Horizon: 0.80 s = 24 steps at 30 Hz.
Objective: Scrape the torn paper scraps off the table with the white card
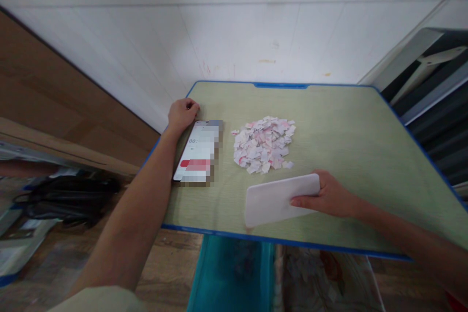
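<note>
My right hand (329, 195) grips a flat white rectangular piece with rounded corners (272, 202), thumb on its near face. It is held tilted over the front part of the table, just in front of a heap of torn paper scraps (263, 145), white and pale pink. Whether the piece touches the tabletop I cannot tell. At the table's left edge my left hand (183, 114) rests with its fingers curled closed, and nothing shows in them. Beside that hand lies a phone (195, 151) with a lit screen, partly blurred out by blocks.
The pale green table (340, 126) has a blue rim and stands against a white wall (256, 34). Below its front edge are a teal bin (199, 278) and a clear container (369, 278) with scraps. A black bag (73, 197) lies at left, and a dark metal-framed object (438, 83) is at right.
</note>
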Available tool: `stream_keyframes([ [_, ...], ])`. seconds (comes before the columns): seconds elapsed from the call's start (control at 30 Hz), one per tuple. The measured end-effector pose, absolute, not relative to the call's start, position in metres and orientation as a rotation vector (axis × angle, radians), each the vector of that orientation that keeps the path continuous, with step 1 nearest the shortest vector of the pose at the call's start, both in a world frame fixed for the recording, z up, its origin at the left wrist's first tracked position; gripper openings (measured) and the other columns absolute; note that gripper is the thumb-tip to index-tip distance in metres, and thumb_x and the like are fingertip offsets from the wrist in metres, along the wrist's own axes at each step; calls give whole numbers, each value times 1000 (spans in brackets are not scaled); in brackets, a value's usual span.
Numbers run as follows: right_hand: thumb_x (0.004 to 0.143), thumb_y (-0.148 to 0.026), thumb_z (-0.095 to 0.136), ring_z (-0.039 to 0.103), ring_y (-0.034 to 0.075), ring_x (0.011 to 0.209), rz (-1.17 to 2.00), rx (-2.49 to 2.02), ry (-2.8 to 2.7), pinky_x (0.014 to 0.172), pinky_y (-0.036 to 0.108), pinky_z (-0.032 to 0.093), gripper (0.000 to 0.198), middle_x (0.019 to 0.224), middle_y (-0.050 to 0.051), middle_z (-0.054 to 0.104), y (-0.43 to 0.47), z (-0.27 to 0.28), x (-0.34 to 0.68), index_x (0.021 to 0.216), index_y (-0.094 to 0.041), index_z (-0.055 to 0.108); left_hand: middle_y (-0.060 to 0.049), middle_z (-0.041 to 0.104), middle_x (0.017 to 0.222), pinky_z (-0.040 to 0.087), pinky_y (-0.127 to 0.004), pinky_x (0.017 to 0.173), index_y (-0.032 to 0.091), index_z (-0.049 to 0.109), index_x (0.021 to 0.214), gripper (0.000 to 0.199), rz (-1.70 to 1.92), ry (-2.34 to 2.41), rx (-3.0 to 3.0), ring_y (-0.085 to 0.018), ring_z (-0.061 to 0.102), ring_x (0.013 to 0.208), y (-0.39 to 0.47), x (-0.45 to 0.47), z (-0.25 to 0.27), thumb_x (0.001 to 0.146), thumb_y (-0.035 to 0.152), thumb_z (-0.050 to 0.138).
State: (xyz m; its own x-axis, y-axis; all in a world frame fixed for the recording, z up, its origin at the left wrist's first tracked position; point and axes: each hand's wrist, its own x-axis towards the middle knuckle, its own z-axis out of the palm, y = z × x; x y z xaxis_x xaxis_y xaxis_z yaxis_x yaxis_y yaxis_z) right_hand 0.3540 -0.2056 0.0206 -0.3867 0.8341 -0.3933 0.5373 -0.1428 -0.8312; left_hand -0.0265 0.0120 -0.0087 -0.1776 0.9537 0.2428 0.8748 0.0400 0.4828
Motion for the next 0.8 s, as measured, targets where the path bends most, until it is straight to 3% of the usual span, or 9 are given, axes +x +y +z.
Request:
stream_keyframes([
  [0.1,63,-45,80,43,9,48,1544,-1554,-1879,43,22,33,36,51,-1,55,-206,20,353,55,-18,60,-7,65,75,46,-29,70,16,68,85,20,807,2159,1917,-21,62,75,10,-25,-7,82,27,51],
  [0.27,66,-44,80,59,14,58,1538,-1444,-1621,53,26,49,29,70,3,71,-200,19,357,73,-17,71,-7,65,75,46,-29,70,16,67,83,19,802,2163,1922,-21,62,75,9,-24,-5,81,27,51],
  [0.4,69,-44,78,64,17,63,1437,-1469,-1511,58,29,53,29,76,6,75,-197,18,358,78,-16,73,-6,64,75,45,-29,70,16,66,82,18,817,2146,1920,-21,62,76,10,-25,-7,81,27,51],
  [0.57,73,-41,74,61,16,61,1477,-1466,-1768,56,28,49,27,71,5,72,-198,22,356,76,-15,75,-6,64,74,45,-28,70,17,65,82,18,823,2149,1917,-21,62,77,10,-26,-8,82,28,51],
  [0.8,73,-45,74,46,10,52,1597,-1469,-1856,48,23,36,30,59,1,60,-202,24,355,67,-16,68,-6,64,76,45,-28,71,17,66,85,19,775,2175,1896,-22,62,79,7,-22,-3,82,28,51],
])
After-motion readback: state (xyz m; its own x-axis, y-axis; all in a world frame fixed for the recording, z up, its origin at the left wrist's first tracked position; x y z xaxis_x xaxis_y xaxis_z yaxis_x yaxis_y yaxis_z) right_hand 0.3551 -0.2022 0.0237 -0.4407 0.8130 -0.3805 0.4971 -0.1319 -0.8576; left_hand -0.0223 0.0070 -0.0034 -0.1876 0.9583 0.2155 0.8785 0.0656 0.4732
